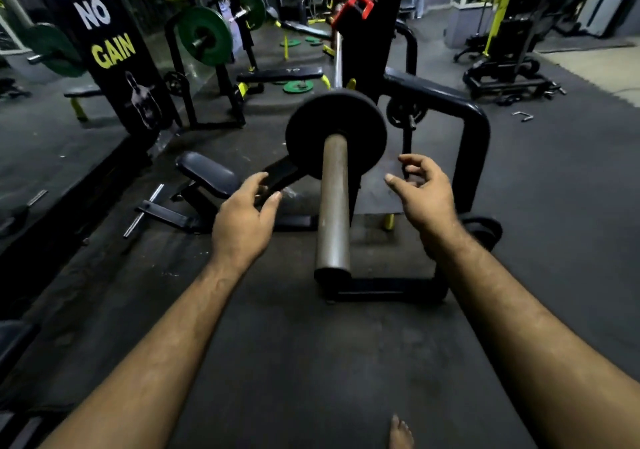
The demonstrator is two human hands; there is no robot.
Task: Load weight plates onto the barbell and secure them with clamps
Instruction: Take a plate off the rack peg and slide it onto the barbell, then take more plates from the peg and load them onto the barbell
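Observation:
The barbell's steel sleeve (pixel 333 206) points toward me in the middle of the view, its end near my forearms. One black weight plate (pixel 311 130) sits far up the sleeve against the collar. My left hand (pixel 242 220) hovers to the left of the sleeve with fingers apart, holding nothing. My right hand (pixel 424 192) hovers to the right of it, fingers curled loosely and empty. Neither hand touches the bar or the plate. No clamp shows on the sleeve.
A black bench frame (pixel 474 144) wraps around the bar on the right, with another black plate (pixel 485 230) on the floor beside it. A small seat pad (pixel 207 173) stands at the left. Green plates (pixel 204 35) hang on a rack behind. My bare foot (pixel 400 433) is below.

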